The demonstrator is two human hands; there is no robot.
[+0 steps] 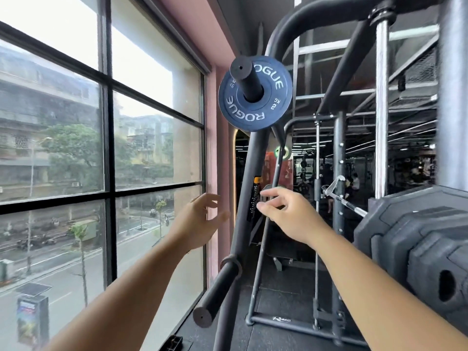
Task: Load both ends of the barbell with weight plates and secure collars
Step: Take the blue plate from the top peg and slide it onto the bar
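Storage: the upper storage peg (244, 77) on the rack upright (247, 193) carries one blue weight plate (255, 107), seated at the base of the peg. The lower storage peg (217, 290) projects from the same upright. A stack of black plates (415, 249) sits at the right edge.

Plate: round, blue, white "ROGUE" lettering twice around the face, with "KG" markings; the numerals are too small to read.

Hands: both are raised below the plate, one on each side of the upright, beside the window (101, 122). The left hand (200, 219) has its fingers loosely spread and holds nothing. The right hand (286, 214) has relaxed, slightly bent fingers and touches nothing.
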